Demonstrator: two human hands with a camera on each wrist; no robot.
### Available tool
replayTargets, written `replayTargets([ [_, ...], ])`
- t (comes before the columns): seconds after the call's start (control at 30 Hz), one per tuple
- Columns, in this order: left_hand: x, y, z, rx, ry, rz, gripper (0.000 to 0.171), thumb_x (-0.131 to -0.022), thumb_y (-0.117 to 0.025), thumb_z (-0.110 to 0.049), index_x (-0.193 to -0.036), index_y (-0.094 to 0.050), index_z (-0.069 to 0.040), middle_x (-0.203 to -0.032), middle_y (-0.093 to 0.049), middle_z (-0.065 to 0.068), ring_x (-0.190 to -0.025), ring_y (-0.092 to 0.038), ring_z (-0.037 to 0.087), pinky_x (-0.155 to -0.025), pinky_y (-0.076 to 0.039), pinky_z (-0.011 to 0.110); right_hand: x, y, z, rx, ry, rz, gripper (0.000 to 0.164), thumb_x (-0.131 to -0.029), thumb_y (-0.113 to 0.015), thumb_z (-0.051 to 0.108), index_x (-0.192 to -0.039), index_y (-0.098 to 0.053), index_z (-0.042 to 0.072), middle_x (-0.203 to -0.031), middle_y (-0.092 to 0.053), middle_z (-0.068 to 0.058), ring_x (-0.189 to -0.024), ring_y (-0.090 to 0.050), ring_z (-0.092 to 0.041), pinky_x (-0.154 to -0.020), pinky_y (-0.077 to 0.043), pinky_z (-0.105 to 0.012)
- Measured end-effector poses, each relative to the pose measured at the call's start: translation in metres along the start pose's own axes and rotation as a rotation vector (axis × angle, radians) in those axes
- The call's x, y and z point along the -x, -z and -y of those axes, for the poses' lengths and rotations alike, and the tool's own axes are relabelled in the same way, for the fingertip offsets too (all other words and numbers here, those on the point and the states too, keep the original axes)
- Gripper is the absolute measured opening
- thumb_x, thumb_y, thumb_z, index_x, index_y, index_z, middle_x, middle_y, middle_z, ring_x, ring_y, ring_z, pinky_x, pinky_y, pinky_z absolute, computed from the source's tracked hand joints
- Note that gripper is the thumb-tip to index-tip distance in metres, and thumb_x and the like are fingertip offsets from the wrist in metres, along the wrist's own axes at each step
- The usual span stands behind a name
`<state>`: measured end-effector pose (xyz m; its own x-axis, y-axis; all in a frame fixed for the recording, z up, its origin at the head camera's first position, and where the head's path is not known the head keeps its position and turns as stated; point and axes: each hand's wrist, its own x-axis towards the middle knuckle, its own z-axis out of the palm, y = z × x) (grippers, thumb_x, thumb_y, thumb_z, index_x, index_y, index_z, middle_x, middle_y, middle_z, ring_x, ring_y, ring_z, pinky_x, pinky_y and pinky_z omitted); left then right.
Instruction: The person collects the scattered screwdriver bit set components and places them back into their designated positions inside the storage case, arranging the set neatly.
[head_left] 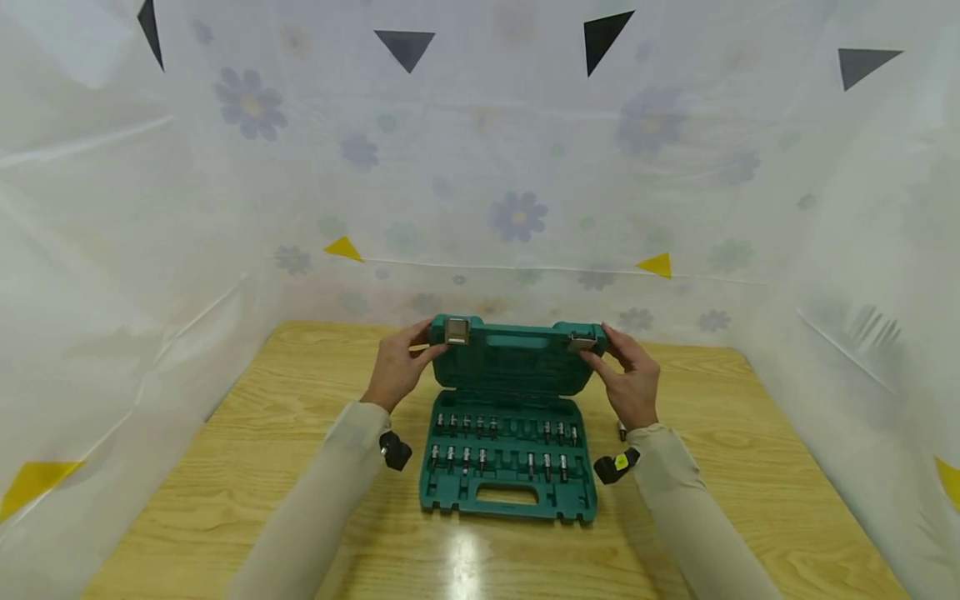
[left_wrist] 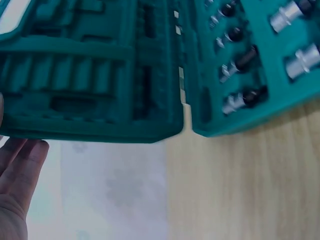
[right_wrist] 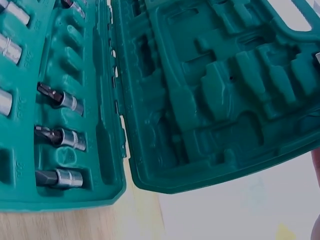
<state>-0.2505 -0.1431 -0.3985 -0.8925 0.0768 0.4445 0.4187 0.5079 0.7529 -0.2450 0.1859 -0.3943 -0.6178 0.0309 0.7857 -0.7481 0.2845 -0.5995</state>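
Note:
A green plastic bit socket case stands on the table with its lid raised on the hinge side. My left hand grips the lid's upper left corner, beside a metal latch. At the opposite corner my right hand holds the lid between thumb and fingers, near the other latch. Two rows of bit sockets lie in the base's moulded slots, and some middle slots hold none. The left wrist view shows my left fingers behind the lid's edge; its recessed inner face carries no bits.
A small metal bit socket lies on the wooden table to the right of the case, partly hidden by my right wrist. Pale flower-patterned sheeting hangs behind and along both sides of the table.

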Motion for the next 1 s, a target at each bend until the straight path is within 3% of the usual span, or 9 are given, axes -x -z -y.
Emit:
replayTargets([
  [0.2, 0.001, -0.007, 0.017, -0.060, 0.022, -0.004, 0.037, -0.094, -0.063, -0.017, -0.130, -0.062, -0.009, -0.114, -0.069, 0.010, -0.105, -0.065, 0.025, -0.084, -0.054, 0.041, 0.000, -0.001, -0.004, -0.014, -0.022, -0.008, 0.045, -0.079, -0.066, -0.020, -0.122, -0.057, -0.016, -0.112, -0.060, -0.036, -0.099, -0.063, 0.000, -0.088, -0.050, -0.022],
  [0.37, 0.001, -0.012, 0.027, -0.050, 0.031, -0.006, 0.036, -0.094, -0.063, -0.017, -0.129, -0.063, -0.008, -0.115, -0.069, 0.011, -0.104, -0.065, 0.026, -0.083, -0.055, 0.041, -0.001, -0.002, -0.011, -0.049, -0.037, -0.028, 0.041, -0.081, -0.063, -0.021, -0.121, -0.056, -0.018, -0.114, -0.059, -0.037, -0.097, -0.064, 0.000, -0.086, -0.050, -0.020],
  [0.77, 0.006, -0.026, 0.043, -0.011, 0.059, -0.046, 0.036, -0.093, -0.064, -0.014, -0.128, -0.063, -0.005, -0.116, -0.068, 0.014, -0.104, -0.066, 0.027, -0.082, -0.055, 0.040, -0.003, -0.002, -0.019, 0.007, -0.079, -0.016, 0.041, -0.084, -0.065, -0.013, -0.124, -0.056, -0.014, -0.117, -0.060, -0.033, -0.098, -0.063, 0.003, -0.084, -0.049, -0.017],
  [1.0, 0.005, -0.031, 0.048, -0.002, 0.109, -0.045, 0.038, -0.094, -0.064, -0.016, -0.130, -0.061, -0.005, -0.116, -0.067, 0.016, -0.105, -0.064, 0.029, -0.084, -0.054, 0.042, 0.003, -0.004, -0.025, 0.026, -0.110, -0.014, 0.039, -0.085, -0.066, -0.012, -0.123, -0.057, -0.013, -0.113, -0.061, -0.033, -0.098, -0.062, 0.004, -0.082, -0.050, -0.015],
])
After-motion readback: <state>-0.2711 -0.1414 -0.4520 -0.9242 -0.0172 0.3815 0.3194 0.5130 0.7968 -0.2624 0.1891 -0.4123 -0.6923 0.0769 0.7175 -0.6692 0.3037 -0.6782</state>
